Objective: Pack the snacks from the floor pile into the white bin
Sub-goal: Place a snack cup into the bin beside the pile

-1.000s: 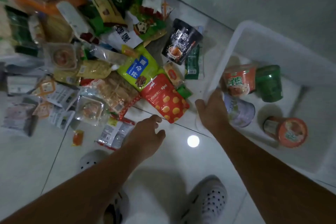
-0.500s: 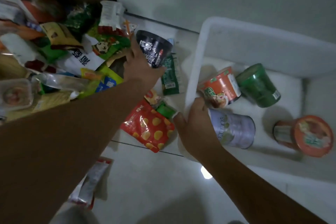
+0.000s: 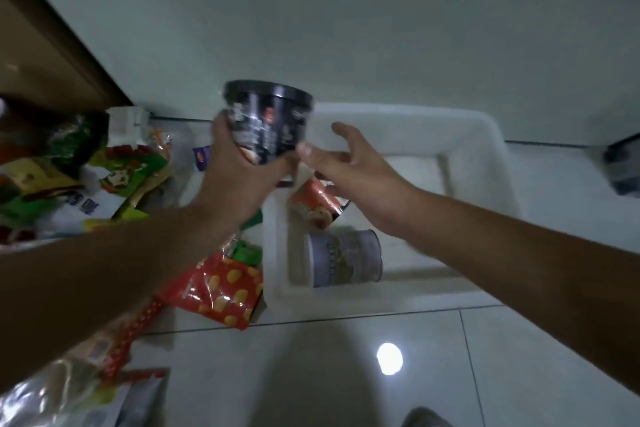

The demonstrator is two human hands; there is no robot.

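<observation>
Glossy tiled floor [image 3: 311, 374] — grey wall [image 3: 381, 17]

Bin [image 3: 485, 128] on floor, back against the wall. Snack pile [image 3: 114, 180] on floor to its left, door frame [image 3: 62, 45] behind the pile. Left hand [image 3: 239, 166] holds the lidded cup [image 3: 270, 121] upright above the bin's rear-left corner. Right hand [image 3: 349, 170] just right of the cup, over the bin, fingers spread; contact with the cup unclear. In the bin, left side: noodle cup [image 3: 313, 204] on its side, can [image 3: 346, 258] on its side in front of it. Pouch [image 3: 221, 288] on floor just beside the bin's left wall, near the front corner.
</observation>
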